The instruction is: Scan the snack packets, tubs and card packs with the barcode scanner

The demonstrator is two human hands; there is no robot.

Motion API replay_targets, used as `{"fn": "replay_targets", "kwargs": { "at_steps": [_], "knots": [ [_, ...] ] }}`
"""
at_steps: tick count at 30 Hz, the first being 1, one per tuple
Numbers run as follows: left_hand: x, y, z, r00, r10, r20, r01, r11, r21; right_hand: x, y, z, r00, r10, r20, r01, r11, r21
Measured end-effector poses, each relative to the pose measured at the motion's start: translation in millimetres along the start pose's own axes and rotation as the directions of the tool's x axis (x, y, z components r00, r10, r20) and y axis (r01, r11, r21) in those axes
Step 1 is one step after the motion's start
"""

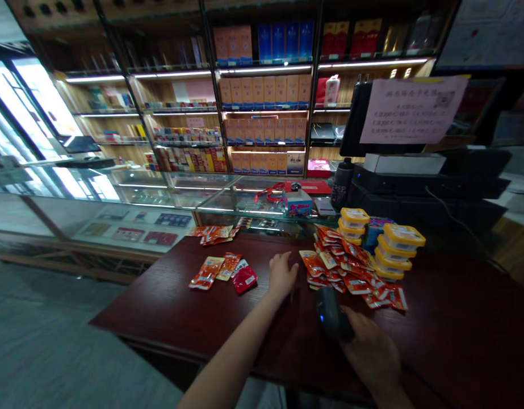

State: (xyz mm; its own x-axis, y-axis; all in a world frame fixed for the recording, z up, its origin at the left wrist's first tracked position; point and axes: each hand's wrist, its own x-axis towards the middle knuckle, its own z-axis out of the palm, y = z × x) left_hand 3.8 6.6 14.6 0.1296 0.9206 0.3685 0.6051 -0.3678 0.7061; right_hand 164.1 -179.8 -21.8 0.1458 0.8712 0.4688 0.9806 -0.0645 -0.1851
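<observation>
My right hand (370,349) is wrapped round the handle of a dark barcode scanner (330,312) with a small blue light, held over the brown table. To its left, my left hand (282,274) is empty above the tabletop, its fingers loosely bent and a little apart. Just right of that hand lies a heap of orange-red snack packets (349,264). On its other side are a red packet (244,276) and two orange packets (206,273). Further back at the left edge, more orange packets (213,233) lie together.
Yellow-lidded tubs (398,253) and a shorter stack of tubs (352,224) stand behind the heap. A monitor with a pink notice (410,111) rises at the right, beside a dark bottle (342,183). Glass display counters (159,190) run behind the table, with shelves of boxes (265,94) beyond.
</observation>
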Motion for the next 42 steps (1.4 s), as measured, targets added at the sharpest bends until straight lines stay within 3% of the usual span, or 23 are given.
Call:
{"fn": "replay_targets", "kwargs": {
  "at_steps": [4,9,12,15,18,22,27,30,33,37,42],
  "knots": [
    [9.0,-15.4,-47.4,0.999,-0.009,-0.053,0.025,0.954,0.299,-1.1,3.8,2.4,1.0,-0.019,0.009,0.019,1.0,-0.01],
    [18.4,-45.5,-100.2,0.962,-0.201,-0.183,0.271,0.749,0.605,-2.3,2.3,1.0,1.0,-0.012,-0.017,0.012,0.999,-0.042],
    [22.6,-63.4,-116.8,0.93,-0.313,-0.193,0.358,0.647,0.673,-2.3,2.7,0.3,1.0,-0.017,-0.012,0.017,0.999,-0.032],
    [26.6,-74.3,-123.7,0.917,-0.379,-0.127,0.359,0.644,0.675,-1.6,3.7,-0.1,0.999,-0.037,-0.003,0.036,0.999,-0.022],
    [31.9,-78.6,-126.6,0.921,-0.367,-0.131,0.359,0.666,0.655,-1.3,1.6,-1.6,0.999,-0.038,-0.02,0.037,0.998,-0.051],
    [45.5,-82.1,-132.6,0.909,-0.382,-0.17,0.409,0.73,0.548,-1.6,-3.4,-3.6,0.999,-0.019,-0.03,0.016,0.997,-0.071],
    [65.8,-88.2,-142.1,0.907,-0.408,-0.102,0.42,0.893,0.163,-0.1,-6.3,-5.6,1.0,0.004,-0.004,-0.004,0.997,-0.077],
    [71.4,-91.1,-145.2,0.915,-0.393,-0.087,0.386,0.918,-0.084,0.8,-6.2,-6.5,1.0,0.007,0.002,-0.007,0.997,-0.076],
    [71.8,-90.0,-143.8,0.931,-0.346,-0.116,0.315,0.923,-0.221,0.5,-5.1,-5.9,1.0,-0.004,0.005,0.004,0.997,-0.074],
    [64.3,-76.6,-124.8,0.936,-0.332,-0.115,0.265,0.883,-0.388,-0.2,-5.1,-5.4,1.0,0.003,-0.002,-0.003,0.996,-0.084],
    [38.9,-53.8,-73.0,0.928,-0.341,-0.146,0.215,0.814,-0.539,5.2,-10.1,-13.9,0.996,0.06,0.072,-0.058,0.998,-0.03]
  ]
}}
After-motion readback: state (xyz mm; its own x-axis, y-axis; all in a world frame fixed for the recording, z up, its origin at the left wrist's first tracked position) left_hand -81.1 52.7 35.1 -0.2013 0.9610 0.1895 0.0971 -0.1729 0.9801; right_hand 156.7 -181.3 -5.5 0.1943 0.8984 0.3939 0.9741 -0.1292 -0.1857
